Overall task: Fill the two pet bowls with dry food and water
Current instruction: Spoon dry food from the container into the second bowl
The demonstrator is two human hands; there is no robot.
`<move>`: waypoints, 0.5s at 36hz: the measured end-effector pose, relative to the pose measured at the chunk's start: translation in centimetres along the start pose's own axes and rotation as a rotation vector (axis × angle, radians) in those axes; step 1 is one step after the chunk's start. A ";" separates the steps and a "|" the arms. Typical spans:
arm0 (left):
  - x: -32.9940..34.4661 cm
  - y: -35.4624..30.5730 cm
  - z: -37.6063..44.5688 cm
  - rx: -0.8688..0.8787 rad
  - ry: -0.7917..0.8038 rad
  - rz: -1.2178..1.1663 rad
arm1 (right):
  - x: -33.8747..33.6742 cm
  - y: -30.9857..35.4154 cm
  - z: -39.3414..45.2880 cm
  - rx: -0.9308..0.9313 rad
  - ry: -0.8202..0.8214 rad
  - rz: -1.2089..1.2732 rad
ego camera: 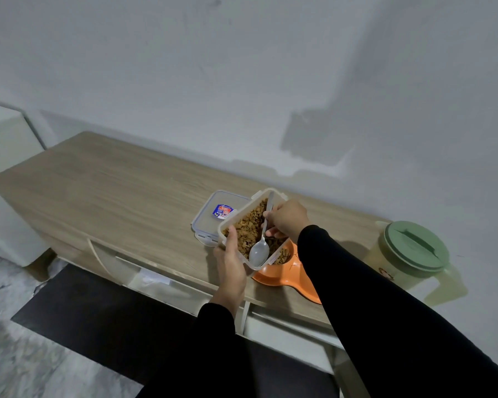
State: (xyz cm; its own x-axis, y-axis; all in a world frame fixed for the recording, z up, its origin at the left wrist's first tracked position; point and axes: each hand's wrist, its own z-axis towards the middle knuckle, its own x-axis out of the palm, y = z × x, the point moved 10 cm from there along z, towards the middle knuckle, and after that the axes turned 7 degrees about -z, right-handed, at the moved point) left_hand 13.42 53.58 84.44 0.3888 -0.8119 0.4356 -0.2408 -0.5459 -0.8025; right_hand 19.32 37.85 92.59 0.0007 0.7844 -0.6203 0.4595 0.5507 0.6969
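Note:
My left hand (231, 261) grips the near corner of a clear plastic container (252, 225) full of brown dry food, held tilted above the orange double pet bowl (282, 278). My right hand (286, 218) pinches the handle of a grey plastic spoon (259, 251), whose bowl lies at the container's near edge. Some dry food shows in the pet bowl's near compartment (283, 255), just past the container. My right sleeve covers the rest of the pet bowl. A pale jug with a green lid (411, 248) stands at the right end of the table.
The container's clear lid (216, 214), with a blue and red sticker, lies flat on the wooden table (112, 191) just left of the container. A white wall runs behind the table. A dark mat (98, 314) lies on the floor below.

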 end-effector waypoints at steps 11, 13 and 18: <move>0.6 0.1 -0.2 -0.071 0.044 -0.035 | -0.8 -0.4 0.1 -0.029 -0.097 0.100; 0.9 -0.1 -0.2 -0.076 0.073 -0.039 | -2.4 -0.1 0.0 -0.088 -0.244 0.062; 1.3 -0.5 0.9 -0.070 0.113 -0.009 | -5.6 0.8 -0.8 -0.198 -0.502 -0.174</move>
State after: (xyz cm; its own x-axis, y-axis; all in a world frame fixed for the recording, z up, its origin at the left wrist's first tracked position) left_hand 14.81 52.95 85.04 0.2897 -0.8231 0.4885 -0.3005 -0.5627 -0.7701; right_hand 18.99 34.12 96.89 0.3844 0.4720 -0.7934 0.3156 0.7405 0.5934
